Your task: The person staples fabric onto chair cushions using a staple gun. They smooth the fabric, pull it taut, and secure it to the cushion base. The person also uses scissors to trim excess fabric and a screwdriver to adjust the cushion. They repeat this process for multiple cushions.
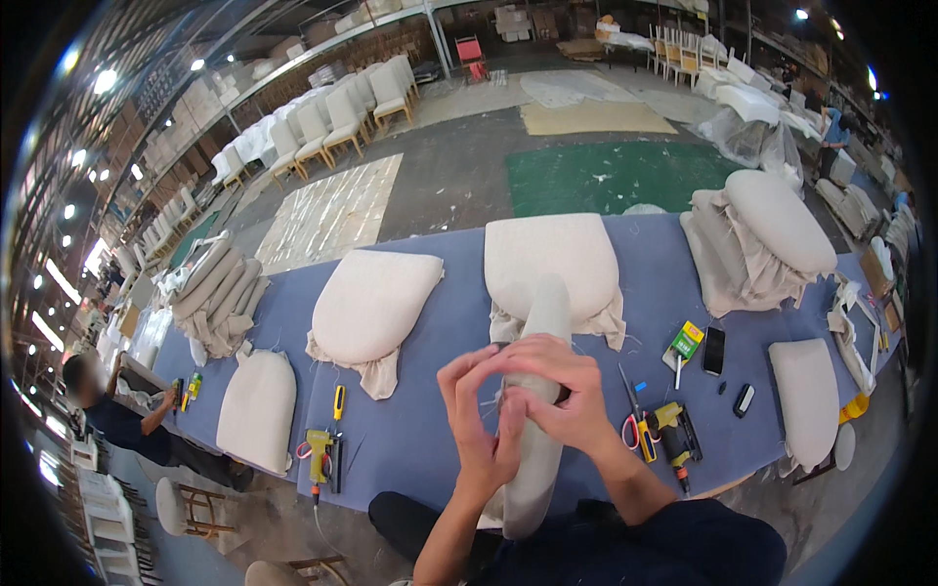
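From your head cam, the cushion (539, 469) is up on its narrow edge right in front of you, lower end near your lap. Your right hand (555, 386) is curled over it, fingers bent and gripping around the rim, and your left hand (481, 422) has its fingers bent in tight at the side, though I honestly can't tell what's between those tips. My worry: standing on edge like that, it could twist if one hand pulls harder, and uneven tension would probably leave a pucker in the cover. I'd also watch your right forearm, since the scissors (633, 435) and the staple gun (674, 435) lie near it, and a wide elbow swing might knock them. Material-wise, you've got pale beige cloth over what looks like soft padding, with fat rounded edges. The flat cushion (552, 249) ahead shows the shape better: squarish far edge, smooth domed top, crumpled cloth spilling out on your side. The blue-grey table (430, 410) cover looks matte, with loose threads scattered on it.
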Demonstrator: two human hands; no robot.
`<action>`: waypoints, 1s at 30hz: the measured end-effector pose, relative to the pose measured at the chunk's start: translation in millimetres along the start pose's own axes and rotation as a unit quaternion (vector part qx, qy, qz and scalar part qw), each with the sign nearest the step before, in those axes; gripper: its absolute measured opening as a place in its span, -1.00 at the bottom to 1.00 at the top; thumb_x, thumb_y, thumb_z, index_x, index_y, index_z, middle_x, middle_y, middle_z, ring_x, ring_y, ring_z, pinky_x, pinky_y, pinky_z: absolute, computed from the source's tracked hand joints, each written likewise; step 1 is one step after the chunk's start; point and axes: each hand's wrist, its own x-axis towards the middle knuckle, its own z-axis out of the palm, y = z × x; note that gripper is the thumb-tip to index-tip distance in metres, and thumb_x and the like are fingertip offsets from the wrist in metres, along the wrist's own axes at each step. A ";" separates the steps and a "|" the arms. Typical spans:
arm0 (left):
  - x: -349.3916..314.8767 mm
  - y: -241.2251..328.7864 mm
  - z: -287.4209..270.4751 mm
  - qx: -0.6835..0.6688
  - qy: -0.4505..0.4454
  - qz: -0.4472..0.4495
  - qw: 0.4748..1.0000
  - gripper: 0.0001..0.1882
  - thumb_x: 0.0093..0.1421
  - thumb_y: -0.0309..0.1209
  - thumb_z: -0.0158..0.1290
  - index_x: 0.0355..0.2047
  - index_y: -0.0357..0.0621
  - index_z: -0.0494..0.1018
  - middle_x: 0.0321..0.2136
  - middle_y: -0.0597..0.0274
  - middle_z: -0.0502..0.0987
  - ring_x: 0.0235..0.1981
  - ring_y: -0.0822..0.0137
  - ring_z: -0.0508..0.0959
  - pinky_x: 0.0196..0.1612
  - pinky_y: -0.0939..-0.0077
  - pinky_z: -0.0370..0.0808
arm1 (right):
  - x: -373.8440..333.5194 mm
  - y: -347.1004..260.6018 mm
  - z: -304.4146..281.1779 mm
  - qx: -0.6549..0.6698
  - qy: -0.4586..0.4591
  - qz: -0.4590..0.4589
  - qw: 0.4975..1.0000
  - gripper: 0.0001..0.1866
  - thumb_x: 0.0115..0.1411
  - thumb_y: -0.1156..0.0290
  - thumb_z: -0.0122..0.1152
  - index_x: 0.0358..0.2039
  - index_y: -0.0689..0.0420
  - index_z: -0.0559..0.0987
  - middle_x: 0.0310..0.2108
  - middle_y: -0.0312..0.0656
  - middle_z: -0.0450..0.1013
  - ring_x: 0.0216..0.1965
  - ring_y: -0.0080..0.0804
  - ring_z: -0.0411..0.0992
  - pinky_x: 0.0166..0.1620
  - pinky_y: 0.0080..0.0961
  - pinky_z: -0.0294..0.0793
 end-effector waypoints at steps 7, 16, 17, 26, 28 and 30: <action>-4.5 -7.1 19.0 -0.193 0.024 -0.044 0.980 -0.75 0.40 -0.43 0.00 -0.01 -0.33 0.48 0.10 -0.14 0.46 0.18 0.02 0.47 0.25 0.15 0.37 | -7.9 11.7 -7.5 0.003 0.042 -0.067 0.997 -0.68 -0.03 0.46 0.43 -0.21 0.25 0.66 -0.19 -0.04 0.63 -0.09 -0.08 0.59 0.10 -0.20 0.48; -0.3 -19.9 5.3 -0.283 -0.161 -0.014 0.946 -0.69 0.33 -0.52 0.05 0.09 -0.22 0.46 0.26 -0.19 0.35 0.36 -0.14 0.30 0.36 -0.01 0.24 | -2.9 -2.2 -31.8 0.038 -0.036 -0.021 0.998 -0.76 -0.02 0.49 0.45 -0.28 0.24 0.70 -0.28 -0.08 0.64 -0.11 -0.11 0.60 0.03 -0.26 0.52; 2.7 -20.8 3.0 -0.280 -0.188 -0.014 0.941 -0.64 0.30 -0.54 0.09 0.11 -0.20 0.45 0.28 -0.17 0.34 0.37 -0.14 0.28 0.36 0.00 0.23 | -2.6 -2.5 -35.0 0.039 -0.035 -0.016 0.998 -0.76 -0.02 0.51 0.45 -0.29 0.24 0.70 -0.28 -0.08 0.64 -0.10 -0.11 0.59 0.03 -0.27 0.53; 14.8 -15.6 -10.2 -0.230 -0.271 -0.011 0.935 -0.41 0.08 -0.61 0.30 0.13 -0.13 0.39 0.33 -0.13 0.30 0.39 -0.13 0.27 0.38 0.04 0.22 | -8.7 1.0 -39.6 -0.088 -0.019 -0.108 0.990 -0.62 -0.04 0.42 0.50 -0.15 0.20 0.70 -0.17 -0.07 0.61 -0.04 -0.09 0.53 0.01 -0.25 0.54; 13.5 -18.2 -13.5 -0.220 -0.257 -0.001 0.941 -0.41 0.08 -0.62 0.31 0.12 -0.12 0.38 0.31 -0.12 0.34 0.39 -0.14 0.27 0.38 0.03 0.21 | -13.5 2.1 -41.9 -0.131 -0.031 -0.093 0.987 -0.54 -0.03 0.38 0.50 -0.06 0.19 0.67 -0.05 -0.06 0.56 0.03 -0.10 0.50 0.06 -0.24 0.51; 19.6 -24.3 -22.1 -0.186 -0.276 -0.004 0.943 -0.40 0.08 -0.62 0.32 0.12 -0.12 0.36 0.29 -0.10 0.38 0.40 -0.12 0.26 0.39 0.04 0.22 | -23.8 8.0 -46.4 -0.114 -0.036 -0.031 0.992 -0.48 0.02 0.31 0.48 0.01 0.20 0.64 0.03 -0.03 0.52 0.08 -0.11 0.47 0.11 -0.23 0.46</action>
